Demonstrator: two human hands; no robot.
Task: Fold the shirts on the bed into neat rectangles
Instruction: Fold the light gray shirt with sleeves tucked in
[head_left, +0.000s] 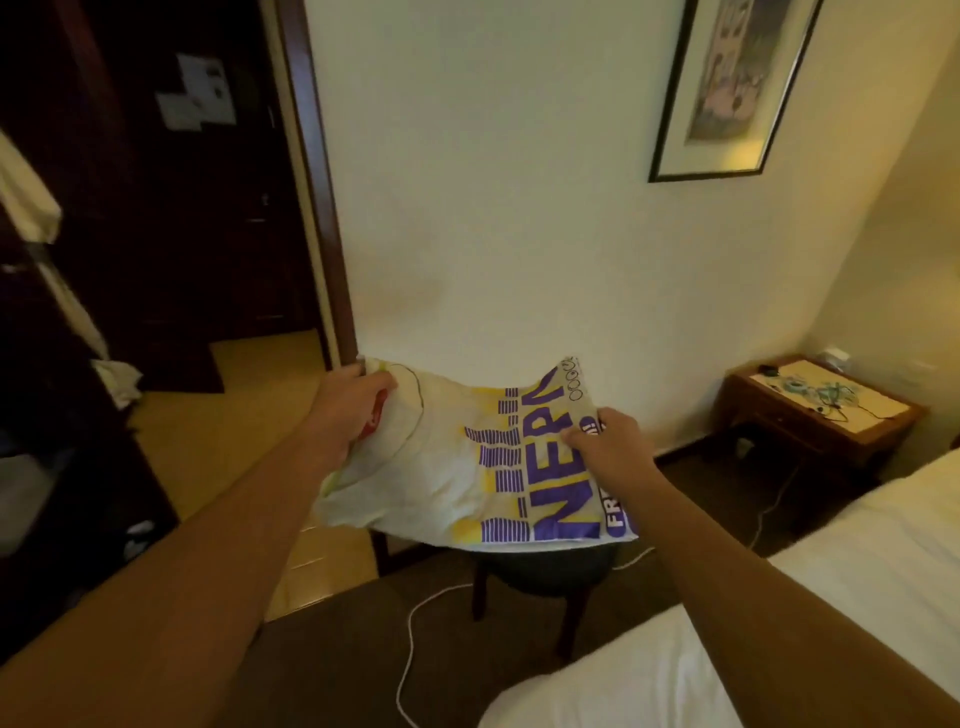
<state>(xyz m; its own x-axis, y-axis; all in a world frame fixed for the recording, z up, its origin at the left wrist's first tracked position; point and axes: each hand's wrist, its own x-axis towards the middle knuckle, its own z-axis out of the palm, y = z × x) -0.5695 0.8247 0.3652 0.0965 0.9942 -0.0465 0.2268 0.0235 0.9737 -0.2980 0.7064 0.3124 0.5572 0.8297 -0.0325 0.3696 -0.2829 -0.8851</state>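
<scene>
**One shirt held over the chair, away from the bed**

A single white shirt (467, 457), printed in purple and yellow, is held stretched in the air above a dark chair (545, 577), well apart from the bed (857, 571) at the lower right. Its far left corner is pinched by the left hand (353, 405), fingers curled round the cloth. Its right edge is gripped by the right hand (608, 441), the fingers closed over the printed part.

The shirt appears already partly doubled, and its lower edge sags toward the chair seat. If either grip were loosened, the layers would likely be let slip and the fold lost. With no flat surface under it, the rectangle could be skewed by uneven tension between the two hands. A white cable (410, 623) lies on the floor by the chair legs and could be caught underfoot.

Counted: one shirt, one chair, two hands, one bedside table (810, 415), one framed picture (727, 88). Other shirts are not seen.
</scene>
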